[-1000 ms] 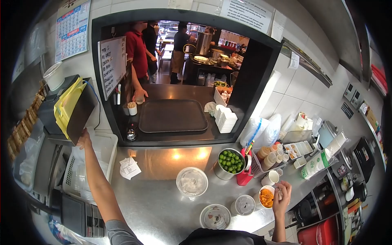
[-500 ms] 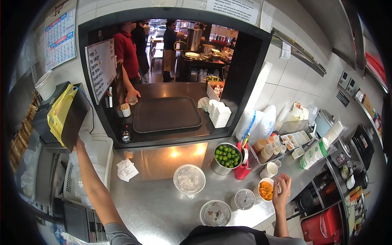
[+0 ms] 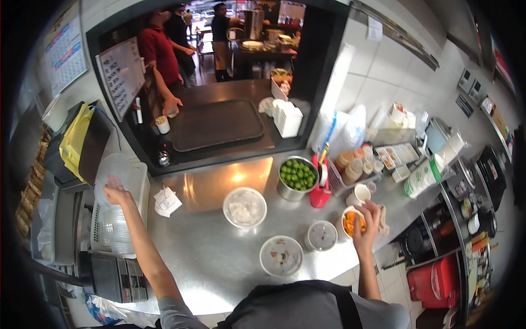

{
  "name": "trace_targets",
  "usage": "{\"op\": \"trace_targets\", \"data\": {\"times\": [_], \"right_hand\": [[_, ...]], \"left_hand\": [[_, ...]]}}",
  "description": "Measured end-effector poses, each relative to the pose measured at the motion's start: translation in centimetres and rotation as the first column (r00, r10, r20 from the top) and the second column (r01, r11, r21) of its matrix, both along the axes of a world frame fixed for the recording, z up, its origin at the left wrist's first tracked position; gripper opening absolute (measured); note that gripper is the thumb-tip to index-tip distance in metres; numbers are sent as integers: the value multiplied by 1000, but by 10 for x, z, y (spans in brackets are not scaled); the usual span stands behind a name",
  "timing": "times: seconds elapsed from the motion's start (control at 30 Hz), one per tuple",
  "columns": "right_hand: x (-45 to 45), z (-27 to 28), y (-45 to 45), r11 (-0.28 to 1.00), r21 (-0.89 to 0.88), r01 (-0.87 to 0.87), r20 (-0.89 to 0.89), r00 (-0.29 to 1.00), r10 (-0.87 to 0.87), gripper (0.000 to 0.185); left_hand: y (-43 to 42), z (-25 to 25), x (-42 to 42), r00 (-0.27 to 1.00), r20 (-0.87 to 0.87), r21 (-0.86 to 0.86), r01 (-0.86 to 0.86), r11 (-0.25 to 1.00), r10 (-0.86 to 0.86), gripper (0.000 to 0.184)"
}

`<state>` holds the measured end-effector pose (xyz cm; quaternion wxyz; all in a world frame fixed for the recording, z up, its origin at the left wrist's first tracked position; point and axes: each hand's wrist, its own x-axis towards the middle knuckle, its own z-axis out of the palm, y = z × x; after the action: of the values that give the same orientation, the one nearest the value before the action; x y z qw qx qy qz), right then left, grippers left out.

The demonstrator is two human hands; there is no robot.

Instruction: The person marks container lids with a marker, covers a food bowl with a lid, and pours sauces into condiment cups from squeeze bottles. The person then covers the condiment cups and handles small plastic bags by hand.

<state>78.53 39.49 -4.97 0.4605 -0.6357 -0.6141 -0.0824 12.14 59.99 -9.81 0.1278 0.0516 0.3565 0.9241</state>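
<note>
On the left, my left hand (image 3: 117,193) grips a round clear plastic lid (image 3: 111,169), raised above a white basket (image 3: 141,211) of clear plastic containers. My right hand (image 3: 368,223) curls at the right side of a white paper cup (image 3: 345,226) of orange food pieces. Its thumb and fingers overlap the rim and hide that side. To the left of this cup stand a small lidded tub (image 3: 321,236) and a larger lidded bowl (image 3: 281,256). Another round bowl (image 3: 245,208) with pale contents sits farther back.
A metal pot of green limes (image 3: 297,178) stands beside a red holder (image 3: 319,197) and sauce bottles (image 3: 353,169). A dark tray (image 3: 218,125) lies in the serving window, with a person in a red shirt (image 3: 159,52) behind. Paper slips (image 3: 167,202) lie on the steel counter.
My left hand has come away from the dark box with yellow paper and now holds a lid. My right hand has moved left onto the paper cup. The whole view has shifted.
</note>
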Motion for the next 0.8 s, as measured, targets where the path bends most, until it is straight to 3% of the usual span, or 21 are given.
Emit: {"op": "trace_targets", "data": {"times": [0.07,0.17,0.23,0.3,0.37,0.47,0.57,0.6,0.67,0.73,0.8], "right_hand": [[-2,-5,3,1000,11,-26,32,999,26,19],[-14,-13,5,983,61,-174,-70,982,178,26],[-21,-21,4,937,27,-348,-163,923,348,36],[-35,-26,-4,830,-32,-558,-473,739,479,41],[-45,-28,-13,729,-21,-684,-660,557,504,43],[-34,-23,-26,658,-34,-752,-766,442,466,44],[-1,-46,-28,712,37,-701,-764,440,473,39],[16,-45,-31,732,37,-680,-844,371,388,33],[59,-61,-27,830,108,-548,-818,425,387,30],[97,-53,-28,946,8,-325,-872,461,166,26],[145,-70,-25,980,69,-187,-860,487,153,26]], "left_hand": [[-19,-16,31,985,110,107,117,987,-129,39],[-44,-58,72,907,102,190,384,903,-407,36],[-74,-67,133,803,60,51,590,806,-592,35],[-114,-56,211,664,17,-105,744,659,-747,32],[-152,-43,292,513,-32,-256,825,504,-858,25],[-192,-30,383,327,-28,-330,889,317,-945,20],[-215,-19,458,135,-47,-375,916,143,-990,22],[-217,-16,479,54,-65,-411,909,76,-996,23],[-217,-17,519,-34,-223,-535,839,93,-974,29],[-209,-28,552,-191,-321,-659,748,75,-928,51],[-199,-43,579,-367,-556,-828,331,453,-746,72]]}}
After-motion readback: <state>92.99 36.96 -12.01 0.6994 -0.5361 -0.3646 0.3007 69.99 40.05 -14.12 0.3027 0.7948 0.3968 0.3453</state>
